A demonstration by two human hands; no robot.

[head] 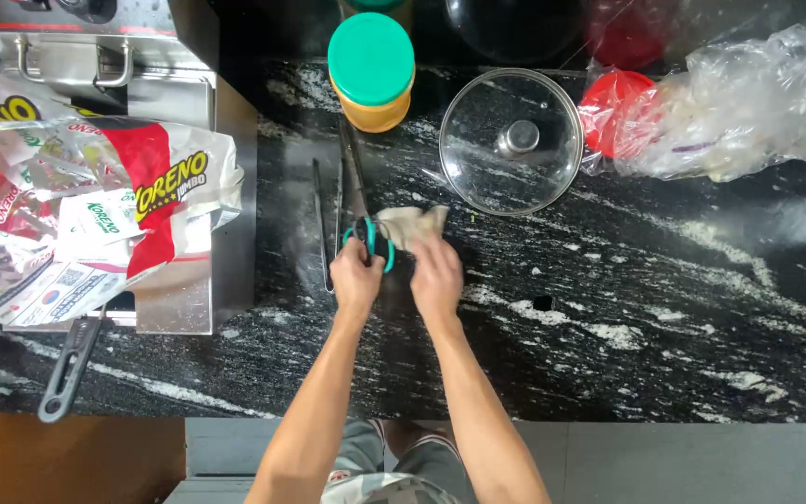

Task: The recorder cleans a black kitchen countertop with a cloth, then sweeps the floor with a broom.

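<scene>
Left hand (356, 278) is gripping the teal-handled scissors (368, 239) just below the round glass pot lid (512, 141) while right hand (437, 277) is pinching a crumpled beige packet (410, 224), so fingers might get nicked if it slips.

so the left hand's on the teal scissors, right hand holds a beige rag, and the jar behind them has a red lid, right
Not quite. The head view shows the jar has a green lid, not red. The rest holds: the left hand is on the teal scissors, and the right hand holds the beige rag.
</scene>
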